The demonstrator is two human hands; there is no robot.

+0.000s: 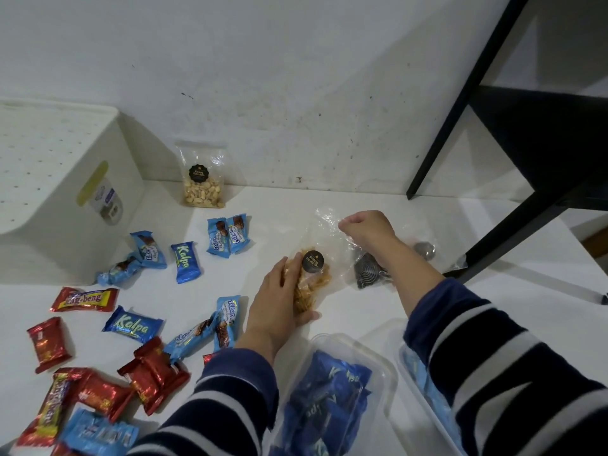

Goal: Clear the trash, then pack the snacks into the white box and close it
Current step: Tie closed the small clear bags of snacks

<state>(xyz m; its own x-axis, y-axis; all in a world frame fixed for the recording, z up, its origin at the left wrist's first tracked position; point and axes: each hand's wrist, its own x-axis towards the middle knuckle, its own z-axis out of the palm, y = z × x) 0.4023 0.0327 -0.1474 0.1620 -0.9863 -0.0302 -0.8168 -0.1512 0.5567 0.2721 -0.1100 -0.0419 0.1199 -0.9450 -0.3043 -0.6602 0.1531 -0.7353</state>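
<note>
1. My right forearm is covering part of a dark spiral snack bag (368, 274), so I cannot say what is inside it.
2. Two clear containers (332, 399) near me are being cut off by the lower edge; blue wrappers are lying inside.
3. The white box (56, 179) is standing at the far left, partly out of view.
4. My left hand (279, 311) is lying on the bag of orange chips (311, 281), fingers curling around its side (the thumb is under the bag's near end).
5. My right hand (368, 230) is pinching the clear top of this bag, wrist bent down.
6. A peanut bag (202, 179) is leaning against the wall, and the blue and red candy bars (186, 262) are lying scattered at my left.
</note>
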